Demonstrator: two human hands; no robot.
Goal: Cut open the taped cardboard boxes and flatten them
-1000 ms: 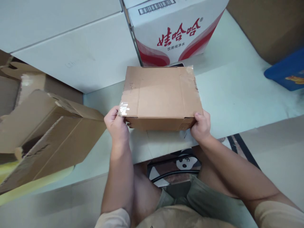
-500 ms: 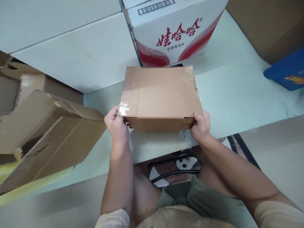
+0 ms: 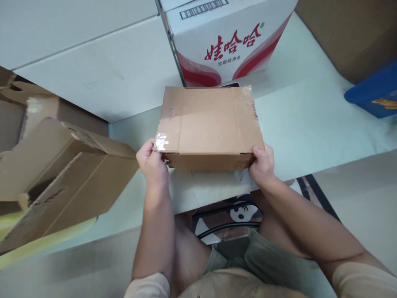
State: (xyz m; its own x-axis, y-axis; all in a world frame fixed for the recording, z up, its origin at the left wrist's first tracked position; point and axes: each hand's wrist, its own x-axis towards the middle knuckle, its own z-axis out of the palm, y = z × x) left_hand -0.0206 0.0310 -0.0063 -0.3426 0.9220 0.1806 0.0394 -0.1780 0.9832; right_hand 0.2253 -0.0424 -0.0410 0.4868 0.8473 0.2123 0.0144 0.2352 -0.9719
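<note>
A small brown cardboard box (image 3: 211,124) rests on the pale table (image 3: 304,124) right in front of me, closed, with torn clear tape at its near left corner. My left hand (image 3: 151,163) grips that near left corner with curled fingers. My right hand (image 3: 263,163) clasps the near right corner the same way. Both hands hold the box by its front edge.
A white carton with red Chinese lettering (image 3: 226,37) stands just behind the box. Flattened and open brown cartons (image 3: 58,174) lie at the left. A blue item (image 3: 375,93) and a large brown box (image 3: 350,33) sit at the right. A stool with a panda print (image 3: 238,215) shows below.
</note>
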